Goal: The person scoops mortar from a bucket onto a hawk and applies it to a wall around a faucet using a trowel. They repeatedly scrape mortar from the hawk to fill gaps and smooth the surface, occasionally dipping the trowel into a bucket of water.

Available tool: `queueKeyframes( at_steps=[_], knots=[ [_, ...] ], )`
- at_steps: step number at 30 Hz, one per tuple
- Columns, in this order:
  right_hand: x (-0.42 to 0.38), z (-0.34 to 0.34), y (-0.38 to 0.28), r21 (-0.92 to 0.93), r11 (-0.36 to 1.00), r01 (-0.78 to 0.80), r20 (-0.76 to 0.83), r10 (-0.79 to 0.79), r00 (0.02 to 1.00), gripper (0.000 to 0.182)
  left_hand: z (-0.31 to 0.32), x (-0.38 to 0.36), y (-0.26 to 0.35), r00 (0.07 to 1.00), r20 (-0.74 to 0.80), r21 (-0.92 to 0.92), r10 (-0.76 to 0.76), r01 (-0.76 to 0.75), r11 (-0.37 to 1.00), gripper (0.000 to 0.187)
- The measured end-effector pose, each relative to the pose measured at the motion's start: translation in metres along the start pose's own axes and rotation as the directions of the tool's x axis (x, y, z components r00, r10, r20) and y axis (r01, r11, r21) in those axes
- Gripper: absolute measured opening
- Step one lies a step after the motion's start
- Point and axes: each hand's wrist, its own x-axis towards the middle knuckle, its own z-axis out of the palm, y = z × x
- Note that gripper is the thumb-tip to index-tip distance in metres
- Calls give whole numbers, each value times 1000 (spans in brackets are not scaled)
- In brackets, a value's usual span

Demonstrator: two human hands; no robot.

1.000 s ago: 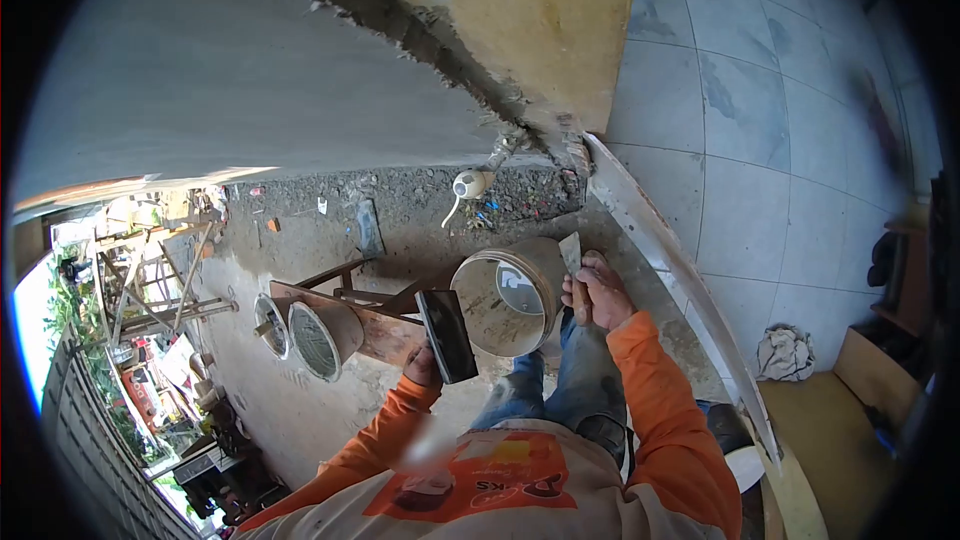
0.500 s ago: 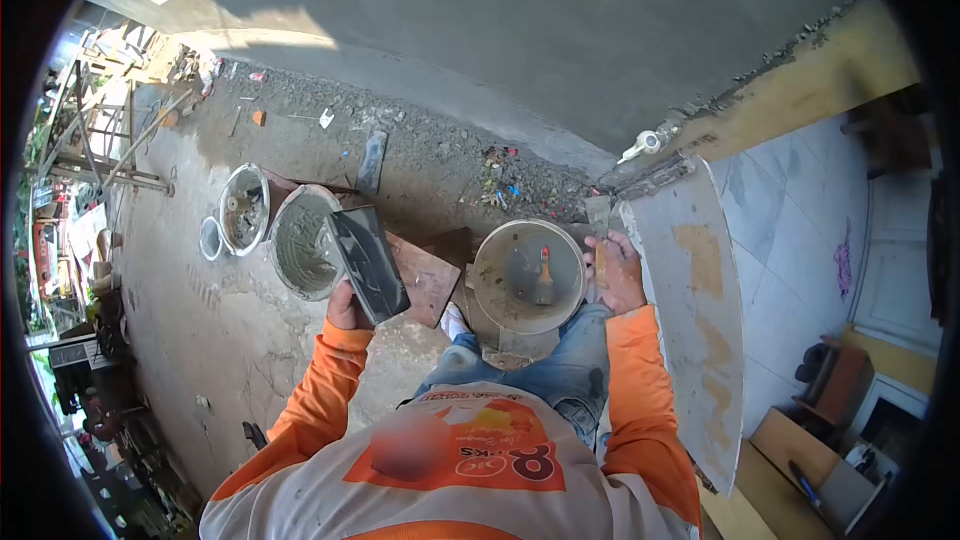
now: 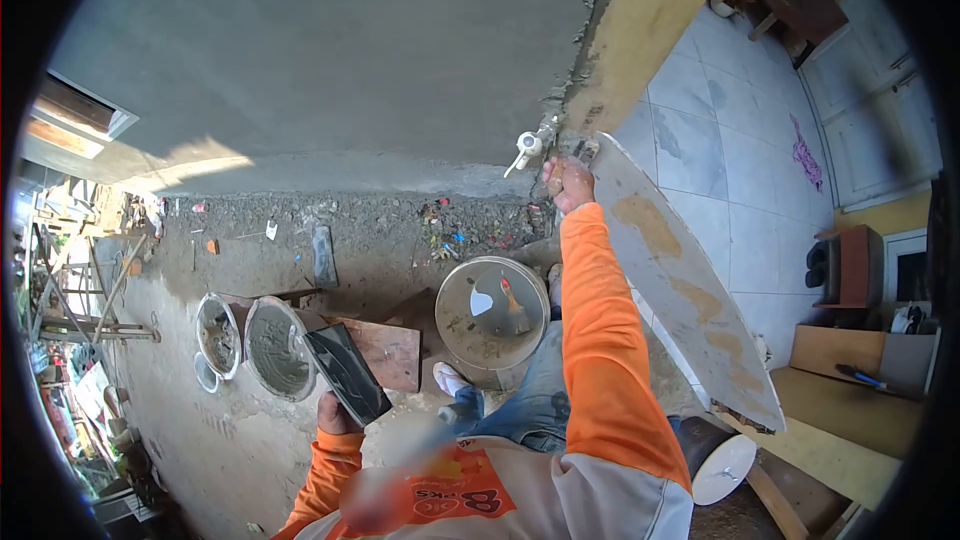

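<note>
My left hand (image 3: 337,414) grips a dark rectangular plastering float (image 3: 347,372), its flat face turned up, beside a bucket of grey mortar (image 3: 281,352). Stretched forward to the wall corner, my right hand (image 3: 570,186) is closed round a scraper, whose wooden handle is mostly covered by the fingers. The scraper's blade (image 3: 583,151) is close to the wall's lower edge, though contact cannot be made out. Just left of that hand a white tap (image 3: 529,145) sticks out of the grey plastered wall (image 3: 350,60). A brush with a red-tipped handle (image 3: 513,302) stands in a bucket of water (image 3: 447,325).
A tall pale board (image 3: 690,280) leans to the right of my arm, with white floor tiles (image 3: 690,145) beyond. Another bucket (image 3: 217,335) and a small pail (image 3: 206,373) stand at left. A wooden board (image 3: 390,355) lies near my foot. Rubble (image 3: 480,223) lines the wall's base.
My right hand has moved from beside the water bucket forward to the wall corner near the tap, with the scraper in it. My left hand still holds the float; the view has shifted.
</note>
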Motion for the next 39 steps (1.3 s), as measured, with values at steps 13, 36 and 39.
queueKeyframes(
  at_steps=[13, 36, 39],
  knots=[
    [-33, 27, -14, -82, 959, 271, 131, -259, 957, 28, 74, 37, -37, 985, 144, 112, -93, 77, 991, 67],
    [-41, 10, -32, -884, 18, 466, 388, -528, 756, 38, 21, 24, -63, 993, 65, 103, -99, 92, 990, 75],
    [-41, 12, -29, -878, 6, 478, 400, -541, 740, 38, 19, 26, -64, 995, 59, 102, -85, 79, 992, 72]
  ],
)
